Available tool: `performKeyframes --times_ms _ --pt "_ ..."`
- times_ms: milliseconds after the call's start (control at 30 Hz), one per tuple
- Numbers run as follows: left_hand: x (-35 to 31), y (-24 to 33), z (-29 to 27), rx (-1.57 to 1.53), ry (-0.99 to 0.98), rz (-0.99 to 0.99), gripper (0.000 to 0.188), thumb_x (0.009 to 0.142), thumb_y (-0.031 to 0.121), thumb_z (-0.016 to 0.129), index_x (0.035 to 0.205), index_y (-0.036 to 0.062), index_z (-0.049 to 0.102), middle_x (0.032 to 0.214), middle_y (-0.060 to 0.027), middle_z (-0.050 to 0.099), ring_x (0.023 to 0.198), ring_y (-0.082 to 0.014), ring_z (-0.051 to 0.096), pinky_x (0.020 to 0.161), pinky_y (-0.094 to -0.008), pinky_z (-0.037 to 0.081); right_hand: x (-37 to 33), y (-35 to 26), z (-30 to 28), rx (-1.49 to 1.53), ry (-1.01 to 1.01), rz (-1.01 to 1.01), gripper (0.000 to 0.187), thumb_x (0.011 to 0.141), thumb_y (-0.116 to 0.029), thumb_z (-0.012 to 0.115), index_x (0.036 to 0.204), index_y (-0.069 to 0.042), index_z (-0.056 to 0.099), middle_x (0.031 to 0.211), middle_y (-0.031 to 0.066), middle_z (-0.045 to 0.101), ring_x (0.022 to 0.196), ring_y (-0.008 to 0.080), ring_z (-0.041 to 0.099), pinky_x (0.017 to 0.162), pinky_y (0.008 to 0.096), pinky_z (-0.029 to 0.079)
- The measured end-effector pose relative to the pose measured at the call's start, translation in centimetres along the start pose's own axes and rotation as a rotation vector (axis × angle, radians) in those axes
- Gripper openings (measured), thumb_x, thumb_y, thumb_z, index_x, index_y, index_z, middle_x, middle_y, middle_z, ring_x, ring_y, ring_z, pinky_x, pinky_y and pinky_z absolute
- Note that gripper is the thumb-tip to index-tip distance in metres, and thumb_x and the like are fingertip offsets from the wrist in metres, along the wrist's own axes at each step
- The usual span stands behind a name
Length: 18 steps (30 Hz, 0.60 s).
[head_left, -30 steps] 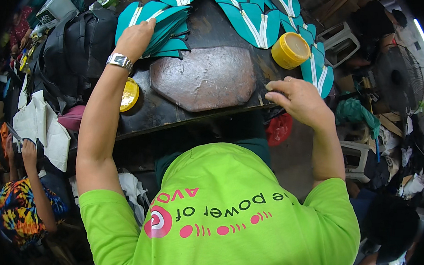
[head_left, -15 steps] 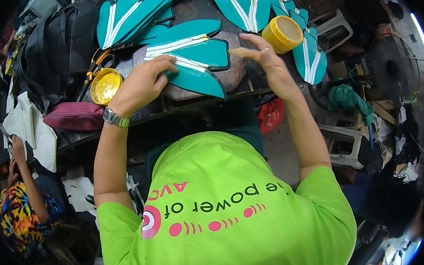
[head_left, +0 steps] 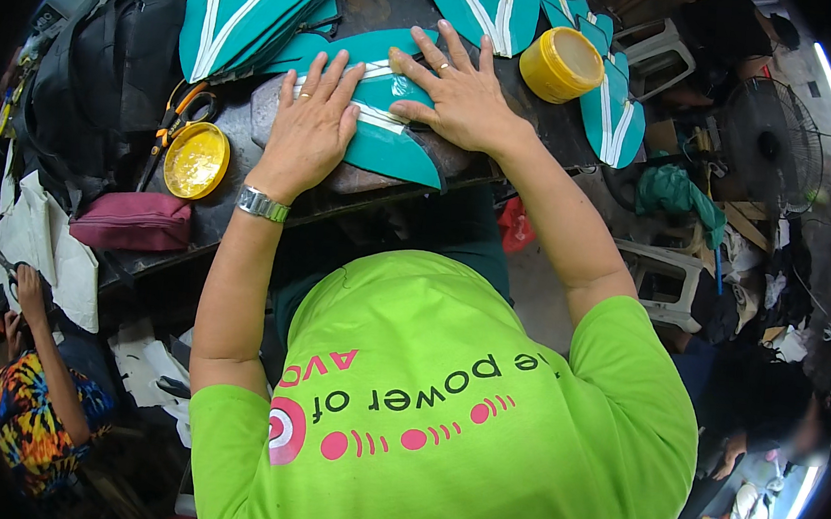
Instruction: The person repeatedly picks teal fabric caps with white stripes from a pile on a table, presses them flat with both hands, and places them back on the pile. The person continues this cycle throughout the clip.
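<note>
Under both my hands lies a teal leaf-shaped panel (head_left: 389, 157) with white strips and black edging, resting on a grey stone slab (head_left: 348, 182). My left hand (head_left: 310, 136), a watch on its wrist, is laid flat over the panel's left part with its fingers stretched out. Spread fingers of my right hand (head_left: 462, 97) press on the right part, near the white strips. A yellow smear shows on its index fingertip. Neither hand grips anything. Parts of the panel are hidden beneath the palms and fingers.
Stacked teal panels (head_left: 244, 22) lie at the far left, others (head_left: 479, 11) at the back. A yellow tub (head_left: 561, 66) stands right; its yellow lid (head_left: 196, 160) sits left beside orange-handled scissors (head_left: 185, 110). A maroon pouch (head_left: 133, 221) and black backpack (head_left: 97, 88) flank them. Another person's hand (head_left: 30, 296) holds scissors.
My right hand has come down and left onto the panel from the air beside it. My left hand has moved forward and flattened out, its fingers now extended.
</note>
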<state>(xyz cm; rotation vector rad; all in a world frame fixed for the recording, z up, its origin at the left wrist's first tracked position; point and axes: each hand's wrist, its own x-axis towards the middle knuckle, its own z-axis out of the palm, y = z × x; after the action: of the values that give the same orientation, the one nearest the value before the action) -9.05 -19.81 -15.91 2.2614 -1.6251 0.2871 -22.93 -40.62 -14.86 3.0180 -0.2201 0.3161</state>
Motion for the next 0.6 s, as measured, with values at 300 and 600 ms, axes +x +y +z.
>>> performKeyframes --times_ms 300,600 --pt "0.2 0.0 0.1 -0.042 0.009 -0.033 0.049 0.104 0.031 0.043 0.151 0.0152 0.043 0.159 -0.0103 0.039 0.15 -0.031 0.028 0.121 -0.0544 0.019 -1.4 0.9 -1.7 0.199 -0.159 -0.191 0.061 0.096 -0.073 0.034 0.153 -0.05 0.034 0.169 0.0075 0.016 0.156 0.035 0.001 0.12 0.0667 -0.002" --pt "0.4 0.4 0.2 0.044 0.0 -0.058 0.05 0.105 0.034 0.043 0.152 0.0175 0.042 0.161 -0.006 0.037 0.151 -0.0293 0.027 0.121 -0.0517 0.018 -3.2 1.6 -2.7 0.476 -0.016 -0.13 0.037 0.104 -0.051 0.041 0.128 -0.042 0.068 0.166 0.0069 0.027 0.154 0.0365 0.013 0.118 0.0683 -0.001"
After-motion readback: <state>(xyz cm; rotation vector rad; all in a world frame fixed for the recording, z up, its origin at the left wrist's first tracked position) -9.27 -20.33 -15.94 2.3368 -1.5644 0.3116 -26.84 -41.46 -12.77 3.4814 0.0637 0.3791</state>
